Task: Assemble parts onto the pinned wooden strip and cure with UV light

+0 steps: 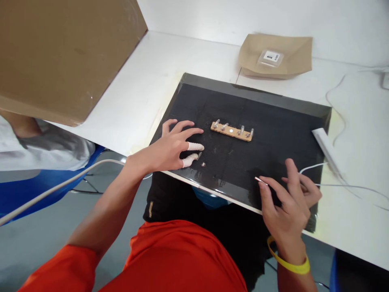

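My left hand rests over the left part of a black mat, with white coverings on thumb and index finger. Between those two tips is a small, dark, tube-like piece; its exact kind is unclear. A small round, shiny bit lies just beside the thumb. My right hand, above the mat's right front edge, pinches a small shiny metal rod between thumb and index finger. Farther back on the mat lies a tan strip bearing several short clear tubes and a white dot.
Behind the mat sits a brown paper tray with a labelled clear case. A white bar with thin cables lies at the right. A large cardboard panel stands at the left, near another person's arm. A white cable crosses the left side.
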